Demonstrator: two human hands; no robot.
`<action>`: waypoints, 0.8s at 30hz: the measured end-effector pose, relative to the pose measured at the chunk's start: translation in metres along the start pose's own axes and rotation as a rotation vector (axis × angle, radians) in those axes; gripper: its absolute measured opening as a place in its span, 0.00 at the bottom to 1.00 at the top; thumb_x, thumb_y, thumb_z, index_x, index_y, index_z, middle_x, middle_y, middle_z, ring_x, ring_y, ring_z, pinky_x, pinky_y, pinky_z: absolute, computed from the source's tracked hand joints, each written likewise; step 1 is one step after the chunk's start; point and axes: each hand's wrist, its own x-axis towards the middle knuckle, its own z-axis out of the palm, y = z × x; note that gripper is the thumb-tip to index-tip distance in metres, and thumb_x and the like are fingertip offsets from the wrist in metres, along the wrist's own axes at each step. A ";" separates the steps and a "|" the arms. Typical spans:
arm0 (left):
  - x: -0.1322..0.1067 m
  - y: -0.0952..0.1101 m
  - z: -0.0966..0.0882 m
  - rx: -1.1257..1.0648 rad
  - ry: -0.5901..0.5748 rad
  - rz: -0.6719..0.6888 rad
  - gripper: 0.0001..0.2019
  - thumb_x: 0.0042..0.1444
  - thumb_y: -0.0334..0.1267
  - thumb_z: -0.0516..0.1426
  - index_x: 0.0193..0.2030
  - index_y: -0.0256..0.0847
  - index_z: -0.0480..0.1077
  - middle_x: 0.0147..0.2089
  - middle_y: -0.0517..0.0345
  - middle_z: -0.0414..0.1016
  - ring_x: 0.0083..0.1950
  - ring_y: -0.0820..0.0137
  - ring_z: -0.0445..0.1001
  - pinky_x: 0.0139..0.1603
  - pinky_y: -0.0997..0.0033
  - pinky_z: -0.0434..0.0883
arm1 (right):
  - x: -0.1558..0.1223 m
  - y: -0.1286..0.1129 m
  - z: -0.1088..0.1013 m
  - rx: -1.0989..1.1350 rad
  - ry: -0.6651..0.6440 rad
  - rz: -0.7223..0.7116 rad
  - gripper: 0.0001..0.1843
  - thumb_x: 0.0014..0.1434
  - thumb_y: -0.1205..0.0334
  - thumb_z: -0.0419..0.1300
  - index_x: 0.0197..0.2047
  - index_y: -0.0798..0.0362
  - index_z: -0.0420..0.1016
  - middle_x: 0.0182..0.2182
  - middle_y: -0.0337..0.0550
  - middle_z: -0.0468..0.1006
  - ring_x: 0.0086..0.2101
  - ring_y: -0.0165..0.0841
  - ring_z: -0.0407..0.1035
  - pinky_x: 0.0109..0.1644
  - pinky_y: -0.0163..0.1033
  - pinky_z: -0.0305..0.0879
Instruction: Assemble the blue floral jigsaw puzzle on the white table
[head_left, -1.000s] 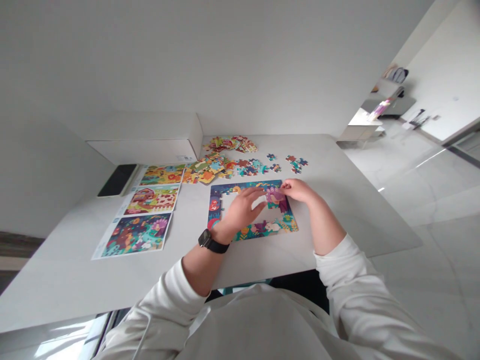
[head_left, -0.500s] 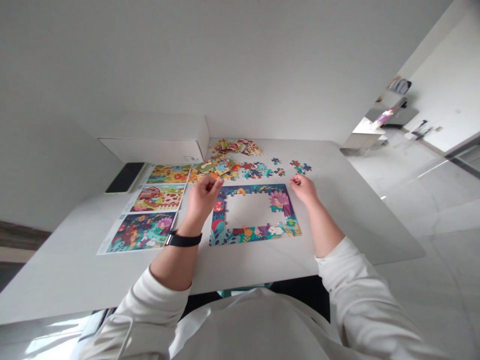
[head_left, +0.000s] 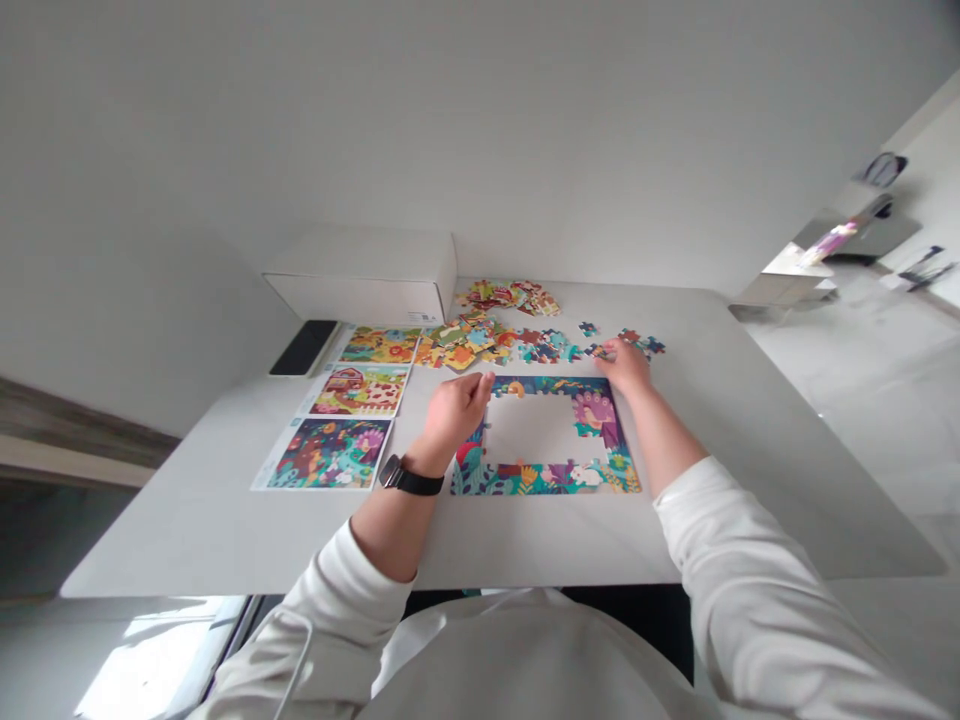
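Note:
A partly built jigsaw puzzle [head_left: 545, 476] lies on the white table [head_left: 225, 530]; its coloured border is joined and its middle is bare. My left hand [head_left: 452, 410], with a black watch [head_left: 409, 475] on the wrist, hovers over the puzzle's upper left corner. Its fingers are pressed together, and what they hold is hidden. My right hand [head_left: 625, 367] rests just past the puzzle's upper right corner. Its fingertips are curled down onto a loose puzzle piece [head_left: 602, 350] in a small scatter of blue and brown pieces [head_left: 646, 344].
Heaps of loose pieces [head_left: 472, 348] lie behind the puzzle, with another heap [head_left: 511, 295] farther back. A sheet of three reference pictures [head_left: 339, 420] lies at the left. A white box [head_left: 367, 275] and a black phone [head_left: 304, 348] sit at the back left by the wall.
My left hand left the puzzle's middle, reached the loose heap, then came back to the upper left corner. My right hand moved from the purple patch up to the loose pieces. The view shifted.

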 end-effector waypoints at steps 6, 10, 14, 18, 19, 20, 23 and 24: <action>0.002 -0.003 0.002 0.015 0.001 -0.005 0.26 0.74 0.54 0.49 0.27 0.44 0.68 0.23 0.57 0.71 0.28 0.67 0.69 0.32 0.68 0.57 | -0.004 0.006 0.007 -0.002 0.027 -0.019 0.16 0.60 0.61 0.68 0.52 0.50 0.80 0.50 0.51 0.88 0.52 0.44 0.80 0.62 0.49 0.73; 0.003 -0.006 0.006 -0.060 -0.016 -0.040 0.26 0.74 0.57 0.48 0.29 0.44 0.71 0.23 0.59 0.70 0.27 0.67 0.70 0.32 0.68 0.59 | -0.011 0.008 0.001 0.050 0.084 -0.039 0.22 0.60 0.62 0.68 0.57 0.50 0.77 0.53 0.52 0.86 0.51 0.44 0.80 0.62 0.51 0.74; 0.003 -0.007 0.008 -0.198 0.008 -0.088 0.28 0.72 0.62 0.50 0.31 0.43 0.72 0.22 0.62 0.67 0.25 0.69 0.67 0.30 0.69 0.60 | -0.026 -0.008 -0.016 0.168 0.098 -0.123 0.24 0.61 0.60 0.67 0.61 0.51 0.76 0.54 0.55 0.85 0.47 0.44 0.82 0.59 0.51 0.77; 0.003 -0.001 0.011 -0.475 -0.048 -0.115 0.26 0.65 0.66 0.58 0.36 0.42 0.70 0.27 0.63 0.69 0.25 0.74 0.63 0.27 0.73 0.61 | -0.059 -0.043 -0.039 0.252 0.084 -0.308 0.26 0.63 0.59 0.67 0.63 0.50 0.75 0.56 0.53 0.84 0.49 0.44 0.81 0.57 0.50 0.79; 0.002 0.002 0.011 -0.554 -0.089 -0.132 0.25 0.64 0.66 0.60 0.38 0.42 0.70 0.29 0.63 0.71 0.25 0.75 0.64 0.27 0.74 0.62 | -0.071 -0.052 -0.045 0.256 0.063 -0.369 0.26 0.64 0.58 0.67 0.64 0.48 0.74 0.58 0.52 0.84 0.50 0.43 0.81 0.58 0.50 0.79; 0.001 0.004 0.012 -0.628 -0.136 -0.154 0.25 0.63 0.66 0.62 0.40 0.42 0.70 0.31 0.62 0.74 0.25 0.76 0.65 0.26 0.75 0.63 | -0.083 -0.061 -0.050 0.253 0.040 -0.429 0.26 0.65 0.58 0.67 0.65 0.46 0.74 0.59 0.51 0.83 0.51 0.43 0.81 0.60 0.51 0.79; -0.003 0.012 0.014 -0.806 -0.271 -0.211 0.27 0.61 0.66 0.64 0.45 0.42 0.71 0.40 0.55 0.79 0.28 0.75 0.70 0.24 0.77 0.66 | -0.117 -0.085 -0.059 0.240 0.012 -0.555 0.25 0.67 0.57 0.66 0.66 0.43 0.74 0.61 0.49 0.81 0.54 0.44 0.81 0.64 0.52 0.78; -0.005 0.013 0.015 -0.847 -0.312 -0.218 0.27 0.60 0.66 0.65 0.47 0.41 0.72 0.43 0.54 0.80 0.30 0.75 0.72 0.24 0.77 0.67 | -0.127 -0.091 -0.059 0.236 0.006 -0.580 0.25 0.68 0.57 0.66 0.67 0.43 0.74 0.61 0.49 0.81 0.55 0.45 0.80 0.65 0.52 0.78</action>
